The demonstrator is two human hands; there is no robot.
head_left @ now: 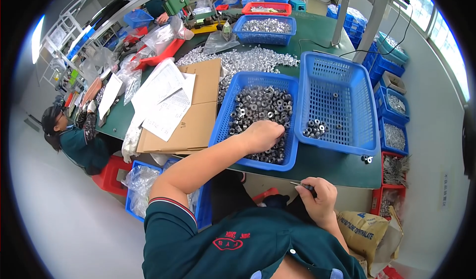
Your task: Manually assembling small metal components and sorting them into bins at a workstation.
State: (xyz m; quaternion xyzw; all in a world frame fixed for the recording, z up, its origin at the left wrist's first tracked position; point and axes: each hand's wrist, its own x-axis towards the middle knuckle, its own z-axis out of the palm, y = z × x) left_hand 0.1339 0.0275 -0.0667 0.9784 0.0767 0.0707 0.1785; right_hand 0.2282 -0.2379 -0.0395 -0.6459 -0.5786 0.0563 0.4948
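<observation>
My left hand [266, 136] reaches into a blue plastic basket [216, 134] with its fingers curled down onto a pile of small round metal parts [263, 103]. What its fingertips pinch is hidden under the hand. Close to my body, below the table's front edge, my right hand [321, 199] is closed around a small dark-handled tool [310, 190] with a thin metal tip pointing left. A second blue basket [342, 63] stands at the right, and a small cluster of similar metal parts [314, 129] lies in its near left part.
Shiny small parts [243, 58] are heaped on the green table [320, 27] behind the baskets. Cardboard [203, 115] and paper sheets [171, 108] lie left. A few parts [367, 159] sit near the right corner. A co-worker [74, 139] sits at the far left. Stacked bins [394, 135] line the right.
</observation>
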